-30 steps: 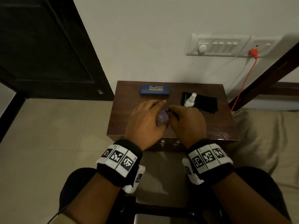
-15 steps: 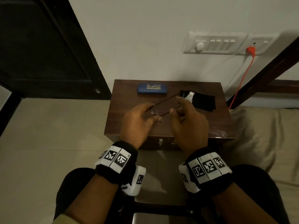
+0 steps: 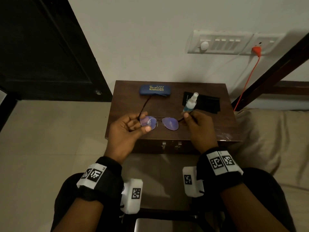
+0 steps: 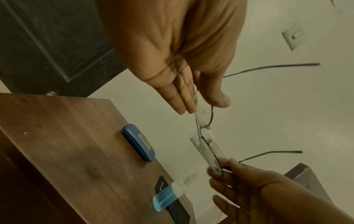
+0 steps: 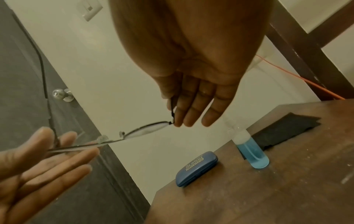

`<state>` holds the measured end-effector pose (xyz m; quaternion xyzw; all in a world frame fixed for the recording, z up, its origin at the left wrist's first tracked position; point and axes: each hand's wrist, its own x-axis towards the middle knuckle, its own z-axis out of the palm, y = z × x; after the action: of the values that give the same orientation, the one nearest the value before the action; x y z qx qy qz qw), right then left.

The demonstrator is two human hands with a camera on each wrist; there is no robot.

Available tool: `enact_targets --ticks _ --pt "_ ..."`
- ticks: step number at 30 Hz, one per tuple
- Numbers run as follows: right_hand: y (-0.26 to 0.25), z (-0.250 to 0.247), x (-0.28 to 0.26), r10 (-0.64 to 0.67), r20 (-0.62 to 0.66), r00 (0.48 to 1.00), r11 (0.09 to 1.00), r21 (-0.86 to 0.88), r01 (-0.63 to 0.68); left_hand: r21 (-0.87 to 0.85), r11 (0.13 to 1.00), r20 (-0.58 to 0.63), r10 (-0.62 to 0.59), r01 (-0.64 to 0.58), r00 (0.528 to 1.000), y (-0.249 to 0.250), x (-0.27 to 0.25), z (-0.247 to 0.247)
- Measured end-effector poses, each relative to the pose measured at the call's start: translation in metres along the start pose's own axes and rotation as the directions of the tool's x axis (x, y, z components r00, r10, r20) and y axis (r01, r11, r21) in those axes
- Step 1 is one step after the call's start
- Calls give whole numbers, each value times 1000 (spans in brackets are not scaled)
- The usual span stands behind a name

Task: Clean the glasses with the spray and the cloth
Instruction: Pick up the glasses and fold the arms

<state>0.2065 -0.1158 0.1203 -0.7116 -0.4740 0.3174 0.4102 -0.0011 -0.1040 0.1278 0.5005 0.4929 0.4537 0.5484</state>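
Note:
Thin-framed glasses (image 3: 168,123) with purple-tinted lenses hang unfolded above the brown table (image 3: 127,104). My left hand (image 3: 145,121) pinches the left lens rim between thumb and fingers. My right hand (image 3: 186,116) pinches the right hinge and temple. In the left wrist view the glasses (image 4: 205,145) run edge-on from my left hand (image 4: 197,104) down to the other hand. The right wrist view shows my right hand (image 5: 172,116) holding the frame's corner (image 5: 147,128). The spray bottle (image 3: 190,102) of blue liquid stands just behind my right hand, on the black cloth (image 3: 207,102).
A shut blue glasses case (image 3: 155,89) lies at the table's back edge. A dark door (image 3: 41,47) is at the left, and a beige cushion (image 3: 267,139) at the right. An orange cable (image 3: 247,77) hangs from the wall socket.
The glasses were folded between my hands close together; now the temples are spread, my hands have moved apart and the lenses lie face up between them.

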Motion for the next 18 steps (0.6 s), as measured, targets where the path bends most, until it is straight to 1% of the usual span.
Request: enact_targets --ticks 3,4,7,9,11,14,18 --pt "-4 -3 -3 -121 -37 992 992 -31 120 44 999 -61 -5 8 998 -2 1 -5" --pt "-5 -4 -4 -148 -57 987 989 -40 145 76 997 -88 15 -8 996 -3 2 -6" --pt "-9 -3 -7 -190 -114 975 982 -10 191 238 966 -143 135 -98 981 -1 5 -7" --pt "-12 -2 -9 -228 -135 964 973 -9 229 335 929 -166 225 -160 960 0 7 -8" --pt "-15 -1 -10 -283 -164 945 959 -18 284 396 897 -194 289 -195 937 2 9 -9" --pt "-20 -1 -13 -317 -197 928 943 41 331 443 872 -216 329 -208 919 2 11 -9" --pt "-20 1 -13 -360 -197 912 930 0 368 452 867 -218 338 -212 915 -4 12 -11"
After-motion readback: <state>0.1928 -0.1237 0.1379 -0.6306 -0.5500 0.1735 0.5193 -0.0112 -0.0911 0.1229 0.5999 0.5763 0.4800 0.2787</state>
